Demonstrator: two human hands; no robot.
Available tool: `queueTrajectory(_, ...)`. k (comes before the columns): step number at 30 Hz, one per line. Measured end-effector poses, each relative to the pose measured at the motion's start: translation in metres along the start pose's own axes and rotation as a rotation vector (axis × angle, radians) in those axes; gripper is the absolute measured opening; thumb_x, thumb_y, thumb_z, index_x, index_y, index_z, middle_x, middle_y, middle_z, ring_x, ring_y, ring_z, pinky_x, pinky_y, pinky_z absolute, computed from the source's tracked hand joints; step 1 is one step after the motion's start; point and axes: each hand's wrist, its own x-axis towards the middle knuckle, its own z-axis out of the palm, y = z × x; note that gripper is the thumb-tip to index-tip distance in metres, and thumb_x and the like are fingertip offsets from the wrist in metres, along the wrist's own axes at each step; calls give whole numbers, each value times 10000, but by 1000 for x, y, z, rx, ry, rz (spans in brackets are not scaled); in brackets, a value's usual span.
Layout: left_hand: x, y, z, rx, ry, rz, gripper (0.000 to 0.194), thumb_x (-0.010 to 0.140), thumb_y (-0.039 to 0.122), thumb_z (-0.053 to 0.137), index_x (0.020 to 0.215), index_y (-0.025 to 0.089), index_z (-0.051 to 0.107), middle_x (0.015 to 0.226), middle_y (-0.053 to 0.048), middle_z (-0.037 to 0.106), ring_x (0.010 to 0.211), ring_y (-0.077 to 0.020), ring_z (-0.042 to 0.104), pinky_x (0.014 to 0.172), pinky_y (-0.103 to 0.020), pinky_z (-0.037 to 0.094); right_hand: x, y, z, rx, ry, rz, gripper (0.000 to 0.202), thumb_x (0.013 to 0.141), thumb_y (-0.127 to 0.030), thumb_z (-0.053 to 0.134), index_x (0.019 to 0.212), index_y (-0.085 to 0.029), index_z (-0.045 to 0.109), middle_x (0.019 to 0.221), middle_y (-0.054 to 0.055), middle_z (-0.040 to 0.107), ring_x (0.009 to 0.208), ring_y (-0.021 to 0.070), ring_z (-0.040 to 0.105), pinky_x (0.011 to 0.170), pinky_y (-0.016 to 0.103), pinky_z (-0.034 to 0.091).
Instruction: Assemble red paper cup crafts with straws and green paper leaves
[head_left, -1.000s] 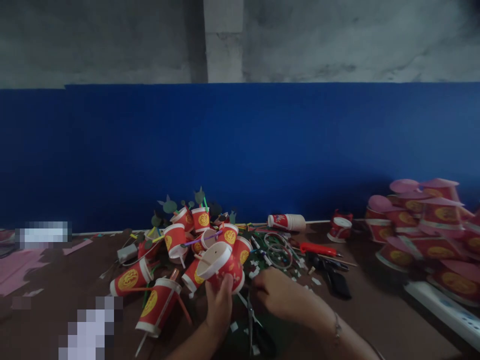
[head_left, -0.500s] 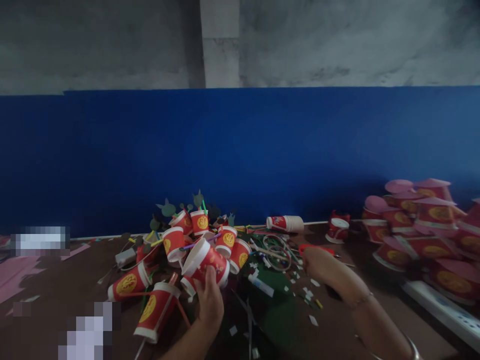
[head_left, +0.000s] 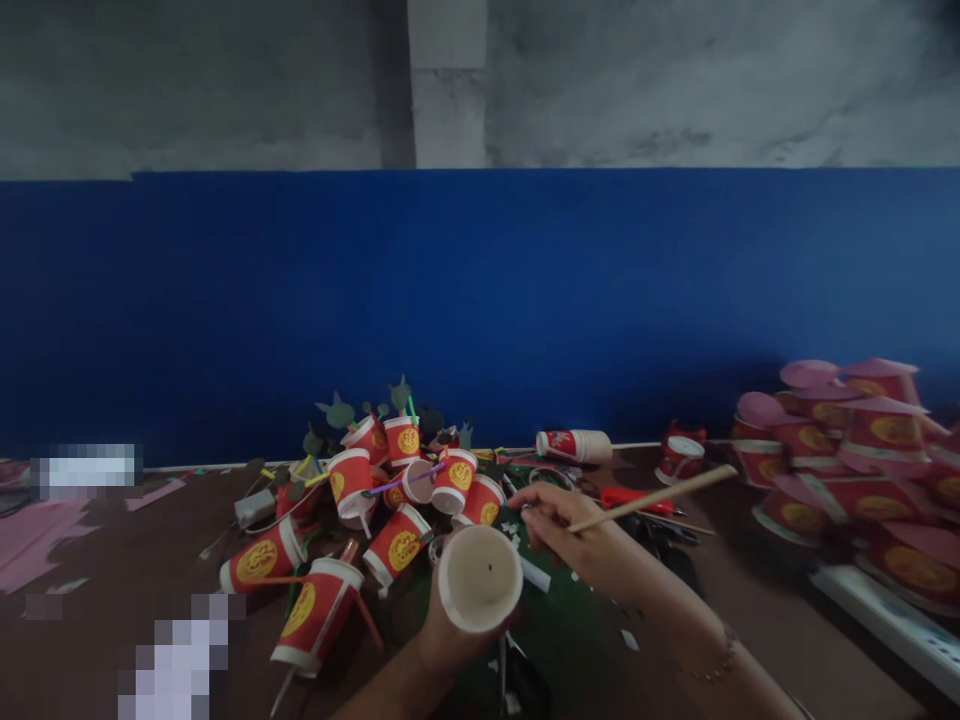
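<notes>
A paper cup (head_left: 480, 580) is tipped so that its pale inside faces me, with a small dark spot at its bottom. My left hand (head_left: 437, 635) is wrapped round the cup's side, its fingers mostly hidden behind it. Just right of the cup, my right hand (head_left: 553, 520) holds a thin wooden stick (head_left: 660, 498), which slants up to the right. The right fingertips are near the cup's upper right edge. Red cups with yellow emblems (head_left: 401, 545) and coloured straws lie piled to the left.
Stacked cups (head_left: 574, 446) lie near the blue wall. Scissors (head_left: 502, 670) and a glue tube (head_left: 535, 574) are close to my hands. A red-handled tool (head_left: 636, 499), pink-topped cups (head_left: 885, 430) and a power strip (head_left: 892, 625) are on the right.
My left hand has turned the cup so its inside faces me and moved it right. My right hand has come back from the red-handled tool towards the cup, with the wooden stick in it.
</notes>
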Motion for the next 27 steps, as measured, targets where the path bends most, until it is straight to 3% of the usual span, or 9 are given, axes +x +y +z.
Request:
queueTrajectory(4, 1, 9, 4, 184, -145, 187, 679, 562, 274, 796, 1196, 167, 579, 1088, -133, 664, 968, -319, 616, 902, -415, 470, 4, 4, 1, -33, 54, 26, 205, 849, -313, 542, 921, -173, 672, 742, 19, 655, 630, 119, 550, 547, 223, 410)
queueTrajectory(8, 0, 19, 7, 281, -265, 272, 651, 611, 254, 765, 1220, 158, 557, 1081, -124, 662, 949, -299, 617, 870, -379, 472, 5, 8, 3, 24, -19, -25, 194, 777, -232, 602, 944, -179, 683, 907, 37, 679, 795, 159, 611, 681, 255, 465)
queueTrajectory(11, -1, 24, 8, 311, -286, 297, 658, 600, 241, 769, 1219, 167, 560, 1129, -119, 642, 1005, -307, 595, 909, -370, 442, 5, 6, 7, 5, -34, -27, 190, 759, -174, 581, 917, -177, 687, 881, 29, 677, 785, 161, 607, 678, 255, 459)
queueTrajectory(21, 0, 20, 8, 352, -239, 305, 578, 570, 229, 788, 1103, 179, 568, 978, -81, 620, 865, -257, 594, 794, -330, 457, 8, 0, 14, -96, -4, 22, 105, 724, -131, 573, 719, -159, 674, 743, 20, 648, 705, 150, 587, 620, 240, 431)
queueTrajectory(27, 1, 9, 7, 262, -56, 314, 742, 544, 181, 803, 1204, 183, 464, 1137, -115, 548, 1034, -283, 554, 919, -372, 423, 6, 1, 10, -127, 45, -128, 288, 661, -4, 509, 774, -195, 693, 800, 21, 657, 748, 155, 602, 678, 251, 446)
